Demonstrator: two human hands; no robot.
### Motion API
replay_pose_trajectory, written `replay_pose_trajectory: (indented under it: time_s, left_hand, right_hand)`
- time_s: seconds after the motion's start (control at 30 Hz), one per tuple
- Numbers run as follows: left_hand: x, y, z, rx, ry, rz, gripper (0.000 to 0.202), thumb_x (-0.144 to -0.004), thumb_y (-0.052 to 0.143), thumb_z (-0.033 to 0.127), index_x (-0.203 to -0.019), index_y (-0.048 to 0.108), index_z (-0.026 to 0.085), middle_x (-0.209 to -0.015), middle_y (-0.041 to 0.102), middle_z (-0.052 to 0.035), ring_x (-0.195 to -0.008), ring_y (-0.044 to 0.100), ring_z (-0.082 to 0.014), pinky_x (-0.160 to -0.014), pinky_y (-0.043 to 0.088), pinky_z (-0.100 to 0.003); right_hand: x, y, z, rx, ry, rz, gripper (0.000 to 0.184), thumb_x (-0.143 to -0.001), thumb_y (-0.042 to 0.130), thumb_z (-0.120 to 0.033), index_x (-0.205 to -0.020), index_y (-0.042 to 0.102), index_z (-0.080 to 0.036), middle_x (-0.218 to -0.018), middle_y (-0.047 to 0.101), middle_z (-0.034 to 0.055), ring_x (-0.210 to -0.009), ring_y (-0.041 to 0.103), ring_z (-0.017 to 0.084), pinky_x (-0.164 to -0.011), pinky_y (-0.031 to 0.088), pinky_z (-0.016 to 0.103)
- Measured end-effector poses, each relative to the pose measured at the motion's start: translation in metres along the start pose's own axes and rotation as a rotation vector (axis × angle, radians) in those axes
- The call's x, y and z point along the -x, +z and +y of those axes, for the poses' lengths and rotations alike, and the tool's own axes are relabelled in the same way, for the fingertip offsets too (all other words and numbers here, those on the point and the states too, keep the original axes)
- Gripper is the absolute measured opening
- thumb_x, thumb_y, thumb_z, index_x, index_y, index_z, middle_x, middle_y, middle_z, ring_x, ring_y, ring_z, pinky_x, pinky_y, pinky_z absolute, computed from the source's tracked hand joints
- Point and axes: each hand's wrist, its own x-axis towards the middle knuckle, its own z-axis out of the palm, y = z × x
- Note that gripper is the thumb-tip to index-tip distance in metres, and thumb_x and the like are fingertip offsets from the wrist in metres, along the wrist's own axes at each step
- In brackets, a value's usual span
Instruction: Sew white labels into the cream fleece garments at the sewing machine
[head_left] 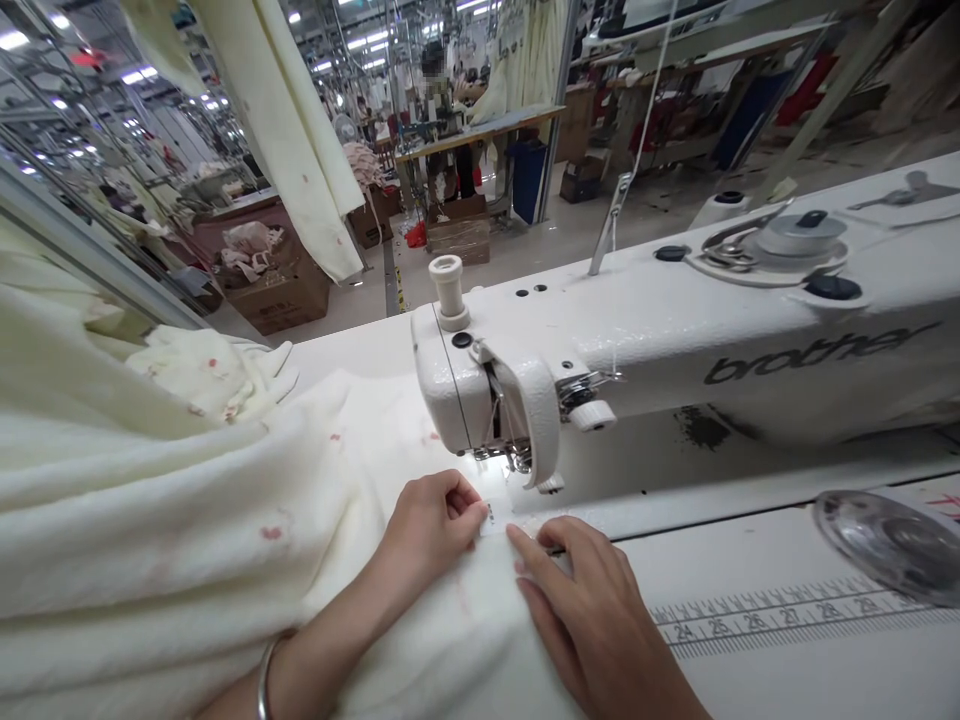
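Cream cloth [225, 490] is spread beneath a white label [498, 516], pinched between thumb and finger of the left hand [435, 515] and touched by the half-open, empty right hand [589, 585].

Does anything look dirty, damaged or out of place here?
A dark, speckled patch on the sewing machine, below its lettering, interrupts the pale surface; stain or worn paint, I can't tell. Reddish marks on the cream fabric are probably print.
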Motion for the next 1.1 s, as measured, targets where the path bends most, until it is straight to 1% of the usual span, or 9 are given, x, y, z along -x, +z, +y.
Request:
replay_pose_trajectory:
  time_s: [0.33, 0.47, 0.57, 0.67, 0.77, 0.83, 0.9, 0.97, 1.1]
  left_hand:
    - [0.0, -0.001, -0.001, -0.02, 0.002, -0.013, 0.011, -0.075, 0.055, 0.027, -0.071, 0.058, 0.017, -0.057, 0.059, 0.0026, -0.055, 0.059, -0.014, -0.057, 0.042, -0.025]
    - [0.0, 0.0, 0.001, -0.109, 0.021, 0.007, 0.011, -0.077, 0.055, 0.025, -0.071, 0.059, 0.017, -0.057, 0.06, 0.0012, -0.056, 0.058, -0.0146, -0.057, 0.044, -0.025]
    - [0.012, -0.002, 0.003, -0.306, 0.152, 0.091, 0.012, -0.082, 0.054, 0.024, -0.087, 0.061, 0.015, -0.081, 0.066, -0.0045, -0.068, 0.063, -0.0182, -0.064, 0.05, -0.03]
    - [0.032, -0.008, -0.005, -0.534, 0.406, 0.102, 0.028, -0.088, 0.047, 0.016, -0.115, 0.055, 0.017, -0.112, 0.061, -0.0108, -0.093, 0.064, -0.0231, -0.079, 0.055, -0.037]
    - [0.047, -0.011, -0.022, -0.67, 0.722, 0.027, 0.045, -0.093, 0.041, 0.012, -0.138, 0.037, 0.017, -0.137, 0.049, -0.0155, -0.128, 0.047, -0.0258, -0.102, 0.046, -0.041]
    - [0.049, -0.012, -0.034, -0.746, 0.848, -0.036, 0.056, -0.094, 0.041, 0.014, -0.146, 0.022, 0.014, -0.146, 0.039, -0.0168, -0.14, 0.029, -0.0257, -0.11, 0.039, -0.042]
    - [0.047, -0.013, -0.04, -0.825, 0.883, -0.114, 0.06, -0.094, 0.043, 0.016, -0.148, 0.016, 0.012, -0.148, 0.034, -0.0174, -0.142, 0.022, -0.0265, -0.111, 0.037, -0.043]
    - [0.044, -0.013, -0.04, -0.896, 0.893, -0.162, 0.058, -0.094, 0.044, 0.019, -0.146, 0.021, 0.008, -0.148, 0.034, -0.0189, -0.141, 0.023, -0.0286, -0.111, 0.037, -0.044]
    - [0.042, -0.015, -0.033, -0.937, 0.897, -0.16, 0.051, -0.094, 0.043, 0.02, -0.141, 0.031, 0.004, -0.146, 0.036, -0.0202, -0.139, 0.029, -0.029, -0.11, 0.037, -0.043]
  right_hand:
    - [0.0, -0.001, 0.001, 0.019, -0.019, 0.004, 0.032, -0.096, 0.037, -0.019, -0.122, 0.055, -0.015, -0.102, 0.051, 0.0126, -0.095, 0.049, 0.023, -0.076, 0.043, 0.037]
    - [0.0, -0.001, 0.001, 0.021, -0.037, -0.001, 0.032, -0.095, 0.038, -0.017, -0.123, 0.055, -0.014, -0.104, 0.05, 0.0127, -0.097, 0.048, 0.023, -0.077, 0.043, 0.037]
    - [-0.001, -0.001, 0.001, 0.018, -0.026, 0.016, 0.032, -0.095, 0.038, -0.015, -0.122, 0.055, -0.013, -0.104, 0.05, 0.0128, -0.097, 0.049, 0.023, -0.078, 0.043, 0.038]
    - [-0.001, -0.001, 0.002, 0.045, -0.069, 0.048, 0.031, -0.094, 0.04, -0.016, -0.12, 0.057, -0.014, -0.103, 0.051, 0.0126, -0.097, 0.052, 0.023, -0.077, 0.045, 0.036]
    - [-0.001, -0.002, 0.003, 0.072, -0.09, 0.065, 0.031, -0.093, 0.042, -0.017, -0.12, 0.058, -0.014, -0.103, 0.052, 0.0122, -0.096, 0.053, 0.023, -0.077, 0.045, 0.035]
    - [-0.001, -0.002, 0.002, 0.076, -0.093, 0.069, 0.031, -0.094, 0.042, -0.016, -0.12, 0.058, -0.013, -0.103, 0.051, 0.0123, -0.095, 0.053, 0.023, -0.076, 0.044, 0.035]
    - [-0.001, -0.002, 0.001, 0.071, -0.085, 0.074, 0.03, -0.094, 0.041, -0.016, -0.119, 0.058, -0.013, -0.103, 0.051, 0.0125, -0.095, 0.052, 0.023, -0.077, 0.044, 0.036]
    - [-0.001, -0.002, 0.001, 0.059, -0.08, 0.067, 0.031, -0.094, 0.04, -0.015, -0.12, 0.057, -0.013, -0.103, 0.05, 0.0127, -0.096, 0.05, 0.023, -0.078, 0.043, 0.036]
    - [-0.002, 0.0, 0.001, 0.044, -0.087, 0.086, 0.031, -0.094, 0.041, -0.014, -0.12, 0.057, -0.011, -0.103, 0.049, 0.0129, -0.096, 0.05, 0.024, -0.078, 0.041, 0.037]
